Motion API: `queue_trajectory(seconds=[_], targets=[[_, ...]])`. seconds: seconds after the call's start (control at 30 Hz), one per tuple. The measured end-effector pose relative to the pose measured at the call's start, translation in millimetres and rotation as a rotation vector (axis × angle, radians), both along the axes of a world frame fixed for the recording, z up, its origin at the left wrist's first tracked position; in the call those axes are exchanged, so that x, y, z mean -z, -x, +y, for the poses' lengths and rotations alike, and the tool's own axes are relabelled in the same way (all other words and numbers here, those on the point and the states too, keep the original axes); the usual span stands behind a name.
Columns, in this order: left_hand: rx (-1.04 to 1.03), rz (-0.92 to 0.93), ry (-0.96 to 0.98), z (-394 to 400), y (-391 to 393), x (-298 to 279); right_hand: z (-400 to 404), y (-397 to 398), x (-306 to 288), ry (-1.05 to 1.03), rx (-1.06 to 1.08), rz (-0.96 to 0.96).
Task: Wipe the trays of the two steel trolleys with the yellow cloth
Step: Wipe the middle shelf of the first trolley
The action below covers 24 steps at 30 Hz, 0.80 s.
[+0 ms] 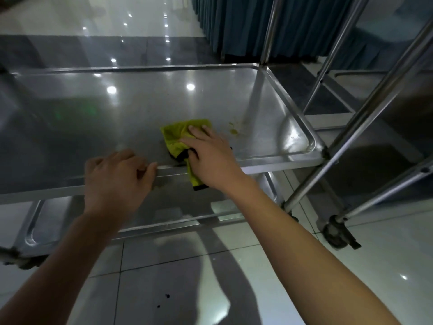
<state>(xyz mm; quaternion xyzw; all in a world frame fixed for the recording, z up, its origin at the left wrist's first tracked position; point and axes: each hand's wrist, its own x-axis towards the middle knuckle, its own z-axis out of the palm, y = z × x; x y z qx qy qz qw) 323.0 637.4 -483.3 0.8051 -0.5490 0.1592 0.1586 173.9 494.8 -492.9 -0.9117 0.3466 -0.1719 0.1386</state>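
A pale, glossy tiled floor (269,289) fills the lower view and reflects ceiling lights; a pleated blue curtain (246,24) hangs at the far right. On the floor stands a steel trolley (262,166), and its top tray (140,97) is a broad, shallow rectangle of brushed steel with a raised rim and rounded corners, shiny enough to mirror the lights. A lower tray (58,216) of the same metal shows beneath it. Just to the right stands a second steel trolley (365,113), its round tubular posts slanting across the view and a dark castor (337,233) at its foot.

The left hand (114,179) curls its fingers over the near rim of the top tray and holds it. The right hand (208,153) lies flat with fingers spread, pressing the yellow cloth (178,137) against the tray near its near-right part; its grip is wide, holding nothing closed.

The cloth is crumpled, soft, bright yellow-green with a black edging, spreading out to the left of and beyond the fingertips, while one end hangs over the near rim under the wrist. A few small yellowish stains (234,129) sit on the steel just right of the right hand.
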Motion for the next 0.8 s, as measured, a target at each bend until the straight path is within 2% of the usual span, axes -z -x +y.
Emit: queue_trajectory(seconds=[0.17, 0.33, 0.5, 0.8], targets=[[-0.009, 0.006, -0.019, -2.7, 5.5, -2.3, -26.7, 46.8, -1.1, 0.015, 0.118, 0.001], [0.199, 0.079, -0.045, -37.6, 55.3, -6.3, -30.7, 57.9, -1.0, 0.033, 0.131, 0.005], [0.14, 0.014, -0.037, -43.9, 64.7, -1.3, -36.6, 75.7, -1.4, 0.041, 0.148, 0.015], [0.182, -0.043, 0.061, -44.6, 61.8, 3.8, -77.7, 161.9, -11.5, 0.042, 0.41, 0.035]])
